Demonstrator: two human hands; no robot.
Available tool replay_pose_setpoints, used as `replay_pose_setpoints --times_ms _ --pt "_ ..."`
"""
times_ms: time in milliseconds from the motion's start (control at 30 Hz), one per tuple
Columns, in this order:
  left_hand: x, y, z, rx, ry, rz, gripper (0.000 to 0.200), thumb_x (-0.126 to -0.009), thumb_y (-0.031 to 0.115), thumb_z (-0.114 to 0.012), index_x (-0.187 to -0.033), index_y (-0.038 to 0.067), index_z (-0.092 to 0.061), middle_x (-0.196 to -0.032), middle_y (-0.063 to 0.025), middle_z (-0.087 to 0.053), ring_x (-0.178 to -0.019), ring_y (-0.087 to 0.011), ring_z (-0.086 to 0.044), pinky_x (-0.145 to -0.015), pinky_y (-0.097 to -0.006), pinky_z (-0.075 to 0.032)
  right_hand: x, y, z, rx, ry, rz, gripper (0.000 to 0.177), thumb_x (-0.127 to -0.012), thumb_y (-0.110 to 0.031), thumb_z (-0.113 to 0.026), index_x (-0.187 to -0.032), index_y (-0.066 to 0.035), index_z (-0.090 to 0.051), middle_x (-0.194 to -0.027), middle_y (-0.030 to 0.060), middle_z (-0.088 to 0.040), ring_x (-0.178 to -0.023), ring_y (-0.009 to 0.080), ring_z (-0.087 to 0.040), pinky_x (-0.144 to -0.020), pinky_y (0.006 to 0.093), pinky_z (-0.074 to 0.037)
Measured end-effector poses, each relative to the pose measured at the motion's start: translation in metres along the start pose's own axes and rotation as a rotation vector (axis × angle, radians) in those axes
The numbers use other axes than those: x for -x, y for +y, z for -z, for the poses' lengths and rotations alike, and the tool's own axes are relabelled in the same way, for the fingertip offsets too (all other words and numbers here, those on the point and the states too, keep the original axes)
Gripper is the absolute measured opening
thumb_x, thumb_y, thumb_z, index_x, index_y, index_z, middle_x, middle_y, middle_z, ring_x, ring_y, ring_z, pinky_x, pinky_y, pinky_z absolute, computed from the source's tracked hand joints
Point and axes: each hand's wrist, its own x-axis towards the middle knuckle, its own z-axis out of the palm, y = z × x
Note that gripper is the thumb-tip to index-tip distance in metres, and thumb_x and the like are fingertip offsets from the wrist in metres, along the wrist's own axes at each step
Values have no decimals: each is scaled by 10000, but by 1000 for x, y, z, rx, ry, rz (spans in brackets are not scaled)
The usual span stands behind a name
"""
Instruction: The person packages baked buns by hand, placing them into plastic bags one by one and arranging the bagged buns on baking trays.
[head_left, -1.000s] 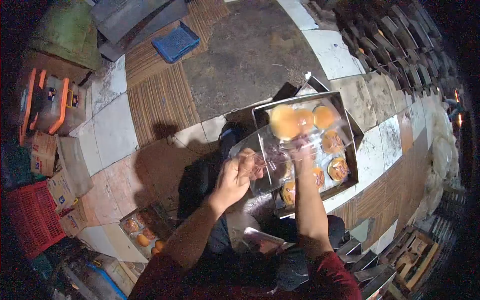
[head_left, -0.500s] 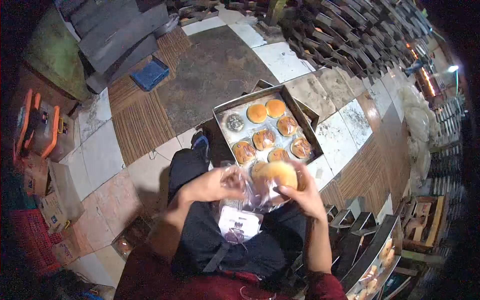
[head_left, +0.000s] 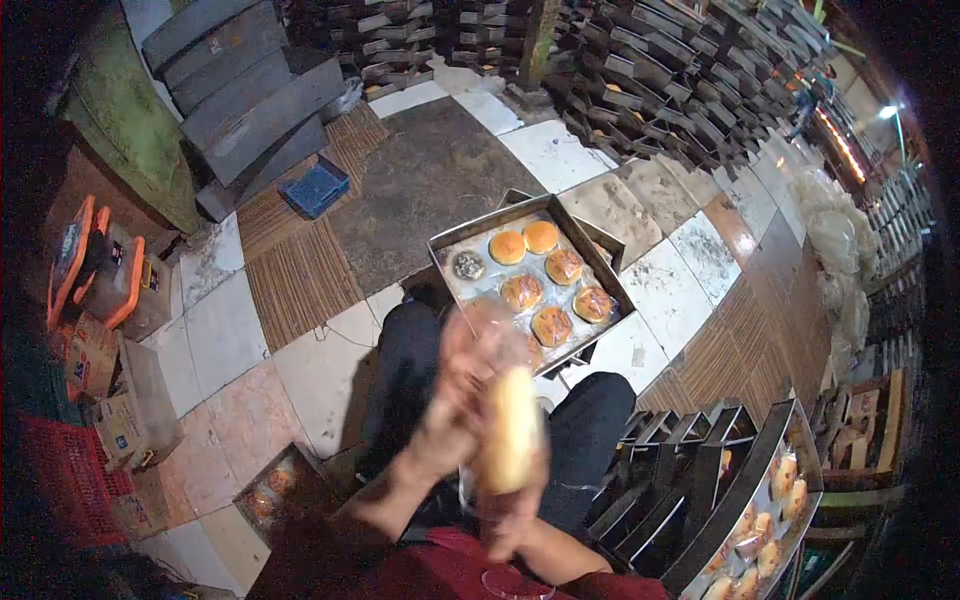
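Observation:
A pale golden bun (head_left: 514,425), smeared by motion, is upended over my lap. My right hand (head_left: 508,515) grips it from below. On its upper left side is my left hand (head_left: 462,375), close to the bun or against it, with its fingers too blurred to read. Something clear like plastic film shows around the hands. Beyond them a metal tray (head_left: 612,335) holds several buns, some plain and some with brown topping, such as the topped bun (head_left: 521,291). A round dark-speckled item (head_left: 468,265) lies in its left corner.
Another tray (head_left: 798,425) of wrapped buns stands at the lower right beside stacked metal trays. A small tray (head_left: 243,497) with buns lies at the lower left. A blue crate (head_left: 316,187) sits on the tiled floor. Stacked trays (head_left: 690,90) fill the back.
The bun has come down toward my body and turned on end. My right hand dropped below it, and my left hand moved in toward it. The printed white packet on my lap is no longer visible.

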Motion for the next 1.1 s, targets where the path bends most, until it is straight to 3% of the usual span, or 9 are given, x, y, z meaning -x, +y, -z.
replay_pose_setpoints --times_ms 67,167,333,533,600,667,867,933,1100 --pt "22 -9 -14 -399 -334 -67 957 -777 443 -644 -1426 104 -28 -1433 -121 -241 -1287 -286 -297 -1039 -426 -280 -12 -29 7 -96 515 -235 965 -695 -525 -638 -1374 6 -203 -1357 203 -324 -1231 288 -381 -1011 386 -348" --pt "39 -25 -8 177 -155 142 1187 -616 514 -758 -1426 91 -1 -1456 -88 -182 -1336 -234 -195 -1092 -391 -131 -7 -5 32 -521 236 95 1099 -635 -516 -734 -1412 -97 -80 -1410 211 -202 -1288 387 -243 -1050 539 -222" --pt "-2 -2 24 326 473 193 791 -781 619 -517 -1327 76 -338 -1278 -138 -458 -1097 -286 -512 -892 -401 -456 -90 -43 -6 1005 -705 -180 775 -733 -313 -670 -1307 52 -298 -1346 276 -294 -1265 450 -257 -1034 506 -240" --pt "-9 -27 66 861 456 596 714 -790 669 -440 -1122 44 -530 -1089 -112 -587 -989 -286 -570 -874 -422 -458 -101 2 6 1198 -402 69 187 -687 -136 -541 -851 -54 -574 -810 102 -501 -705 271 -485 -575 399 -374" --pt "-28 -35 60 515 594 452 709 -798 650 -452 -1159 41 -490 -1091 -123 -572 -983 -292 -571 -858 -439 -471 -105 11 -3 1114 -577 -12 199 -689 -142 -536 -864 -49 -558 -803 100 -501 -733 276 -500 -614 394 -397" --pt "-44 -25 68 998 540 518 651 -827 604 -449 -1168 49 -471 -1180 -151 -512 -1072 -401 -496 -867 -556 -444 -98 -14 -26 1014 -766 195 230 -694 -116 -558 -904 -28 -586 -757 76 -500 -739 231 -515 -640 350 -416" --pt "-44 44 39 765 237 -257 666 -837 599 -424 -1320 149 -333 -1328 -112 -379 -1183 -413 -406 -897 -610 -403 -120 -28 -2 1069 -263 34 297 -701 -109 -716 -975 -59 -613 -786 51 -554 -697 165 -519 -647 249 -400" --pt "-47 47 41 511 214 -384 592 -886 512 -414 -1323 125 -315 -1320 -77 -355 -1169 -322 -437 -868 -528 -462 -106 -23 5 169 -99 -776 181 -764 -60 -668 -917 -31 -575 -794 84 -553 -673 196 -527 -627 240 -412" --pt "-45 44 45 729 380 -159 519 -877 509 -431 -1209 110 -416 -1116 -104 -500 -1028 -339 -544 -836 -532 -481 -98 -9 12 888 -421 -112 180 -792 -89 -645 -895 -11 -520 -767 147 -574 -625 266 -568 -558 332 -463"
